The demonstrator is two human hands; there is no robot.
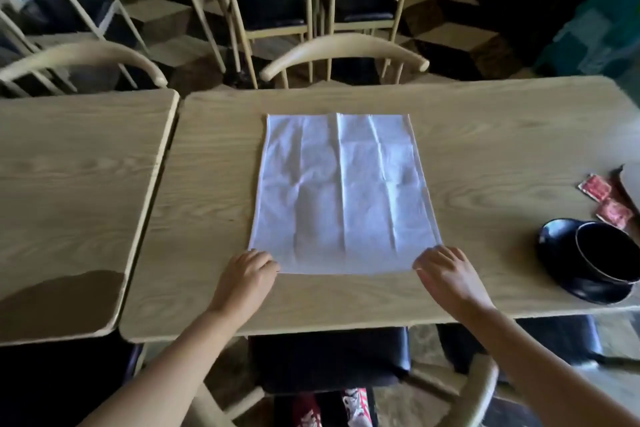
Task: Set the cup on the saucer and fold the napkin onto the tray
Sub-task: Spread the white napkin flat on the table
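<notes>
The left hand (246, 274) rests palm down on the near left corner of the napkin (343, 194), its fingers curled over the cloth's edge; whether they pinch the corner or only press on it cannot be told. The right hand (445, 270) lies at the near right corner in the same way, fingers loosely bent and touching the hem, and its grip is just as unclear. Both bare forearms reach in from six o'clock.

The white napkin lies spread flat and unfolded in the middle of the table (485, 135), creased in a grid, running from the hands toward twelve o'clock.

At about three o'clock from the right hand, near the table's near edge, a black cup (609, 253) sits on a black saucer (557, 239). Just beyond it, toward two o'clock, lie two small red packets (604, 199), and the corner of a pale flat thing (632, 180) shows at the frame's edge; what it is cannot be told.

A second table (76, 191) stands just beside the first at nine o'clock. Wooden chairs (343, 48) stand beyond both at twelve o'clock.
</notes>
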